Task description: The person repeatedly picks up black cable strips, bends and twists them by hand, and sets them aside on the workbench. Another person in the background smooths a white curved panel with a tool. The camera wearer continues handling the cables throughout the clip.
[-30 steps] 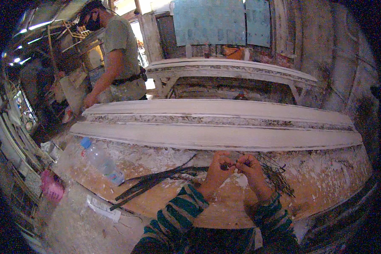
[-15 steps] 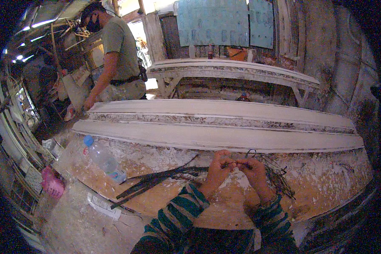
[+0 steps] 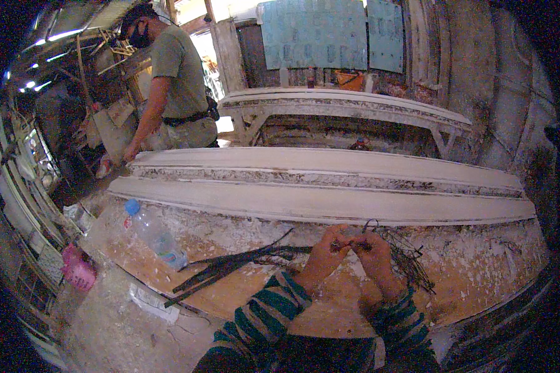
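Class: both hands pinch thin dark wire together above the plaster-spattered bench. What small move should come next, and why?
Probably a short twist of the thin dark wire between the left hand and right hand: both sets of fingertips meet on it, with loose strands trailing either side.

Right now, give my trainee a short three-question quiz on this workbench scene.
1. True or false: the plastic bottle stands upright on the workbench.
2. What do the left hand and right hand pinch between their fingers?
A. a paintbrush
B. thin dark wire
C. a bottle cap
3. On which side of the hands does the bundle of dark strips lie?

Key: 1 false, it lies on its side. 2 B. 3 the person's left.
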Demonstrator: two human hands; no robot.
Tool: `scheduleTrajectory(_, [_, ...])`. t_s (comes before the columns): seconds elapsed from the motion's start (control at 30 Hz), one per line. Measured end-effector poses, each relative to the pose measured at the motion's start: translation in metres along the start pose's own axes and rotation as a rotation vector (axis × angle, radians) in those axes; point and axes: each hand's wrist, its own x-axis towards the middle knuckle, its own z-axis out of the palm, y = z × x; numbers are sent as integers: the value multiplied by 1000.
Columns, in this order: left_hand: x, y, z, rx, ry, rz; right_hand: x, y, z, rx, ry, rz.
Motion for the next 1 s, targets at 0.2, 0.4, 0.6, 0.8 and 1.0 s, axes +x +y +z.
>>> scheduleTrajectory(0.2, [1, 9, -1, -33, -5, -55, -3, -16, 0, -79, 66, -188])
scheduleTrajectory(0.4, [0, 8, -1, -10, 27, -96, -2, -21, 0, -174, 21, -189])
scheduleTrajectory(0.6, [-1, 7, -1, -18, 30, -110, -4, -21, 1, -173, -2, -178])
scheduleTrajectory(0.8, [4, -10, -3, 56, 48, 77, -5, -9, 1, 170, -158, 35])
scheduleTrajectory(1.0, [6, -18, -3, -167, 53, -39, -1, -6, -2, 582, -286, 216])
